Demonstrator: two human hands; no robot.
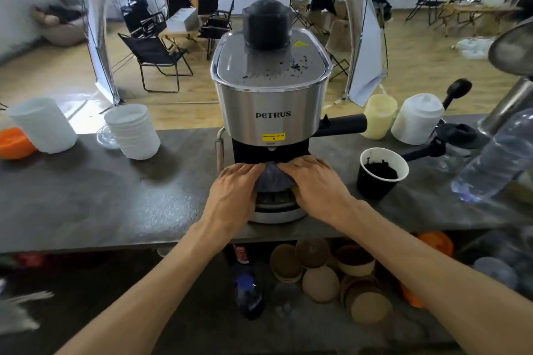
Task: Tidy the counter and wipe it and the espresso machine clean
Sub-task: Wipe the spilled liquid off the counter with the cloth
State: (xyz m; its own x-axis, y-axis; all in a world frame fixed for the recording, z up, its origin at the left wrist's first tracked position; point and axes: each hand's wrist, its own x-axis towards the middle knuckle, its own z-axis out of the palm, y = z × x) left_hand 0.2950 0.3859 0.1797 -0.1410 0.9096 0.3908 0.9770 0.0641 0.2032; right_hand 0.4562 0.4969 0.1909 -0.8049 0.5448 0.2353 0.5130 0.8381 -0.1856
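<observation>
On the lower shelf nearest the camera, round brown cork-like discs and lidded tubs [320, 277] are seen heaped beside a dark bottle with a blue label [248, 294]. Above it, on the dark grey stone-look counter [101, 196], both hands are pressed against a grey-blue cloth [272, 179] held over the drip-tray recess of the silver and black espresso machine marked PETRUS [269, 112]. The left hand [235, 187] and the right hand [314, 181] are each laid with fingers bent over the cloth's upper edge, gripping it against the machine. Dark coffee grounds [291, 66] are scattered on the machine's grey lid. A black paper cup holding dark grounds [379, 173] stands just right of the machine. Two stacks of white ribbed cups [86, 127] are noted at the counter's left rear. Black folding chairs [157, 57] are visible beyond.
</observation>
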